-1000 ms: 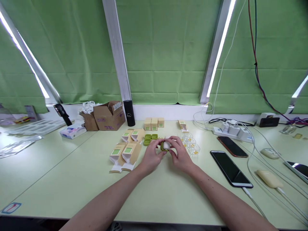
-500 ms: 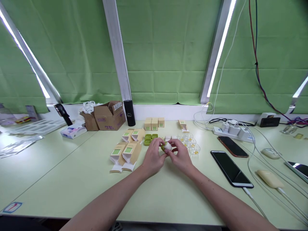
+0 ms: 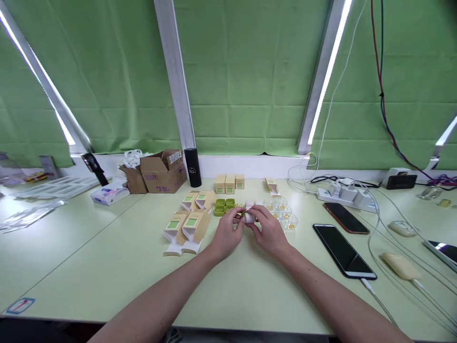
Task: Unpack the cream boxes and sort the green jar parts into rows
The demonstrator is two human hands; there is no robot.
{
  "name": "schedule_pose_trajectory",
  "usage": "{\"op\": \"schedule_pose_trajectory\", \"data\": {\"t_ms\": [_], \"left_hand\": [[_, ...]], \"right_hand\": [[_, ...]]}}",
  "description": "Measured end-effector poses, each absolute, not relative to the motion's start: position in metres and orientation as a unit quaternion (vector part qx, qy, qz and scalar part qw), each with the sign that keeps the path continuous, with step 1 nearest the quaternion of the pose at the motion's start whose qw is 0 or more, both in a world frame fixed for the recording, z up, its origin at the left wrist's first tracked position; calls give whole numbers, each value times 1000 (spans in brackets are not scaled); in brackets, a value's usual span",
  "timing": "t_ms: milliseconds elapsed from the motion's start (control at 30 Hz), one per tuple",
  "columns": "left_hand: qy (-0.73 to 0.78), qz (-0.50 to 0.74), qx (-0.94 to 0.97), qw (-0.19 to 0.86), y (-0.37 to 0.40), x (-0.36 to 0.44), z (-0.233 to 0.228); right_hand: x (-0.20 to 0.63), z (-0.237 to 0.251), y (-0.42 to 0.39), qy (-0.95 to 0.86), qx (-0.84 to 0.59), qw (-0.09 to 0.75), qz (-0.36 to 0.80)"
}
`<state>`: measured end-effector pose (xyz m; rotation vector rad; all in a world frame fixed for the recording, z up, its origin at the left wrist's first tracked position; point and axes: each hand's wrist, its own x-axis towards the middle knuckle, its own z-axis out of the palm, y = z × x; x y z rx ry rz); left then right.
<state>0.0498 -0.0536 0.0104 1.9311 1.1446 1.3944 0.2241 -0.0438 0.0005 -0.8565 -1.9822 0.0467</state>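
Both hands' grip (image 3: 249,220) around white piece (image 3: 249,217)

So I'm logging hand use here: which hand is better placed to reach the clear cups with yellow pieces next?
Probably the right hand. The clear cups sit just beyond it on its side, while the left hand lies nearer the green trays. Both hands share a grip on the small white piece.
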Motion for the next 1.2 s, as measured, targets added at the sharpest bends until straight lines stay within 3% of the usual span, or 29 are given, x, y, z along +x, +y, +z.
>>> {"op": "schedule_pose_trajectory", "data": {"t_ms": [167,400,1200], "left_hand": [[405,519,682,320,-52,51,9],[401,521,684,314,-50,51,4],[455,485,689,287,-52,52,14]], "right_hand": [[225,2,-45,-812,-375,447,-9],[225,7,-47,-829,-378,404,-83],[221,4,-42,-853,-364,373,-29]]}}
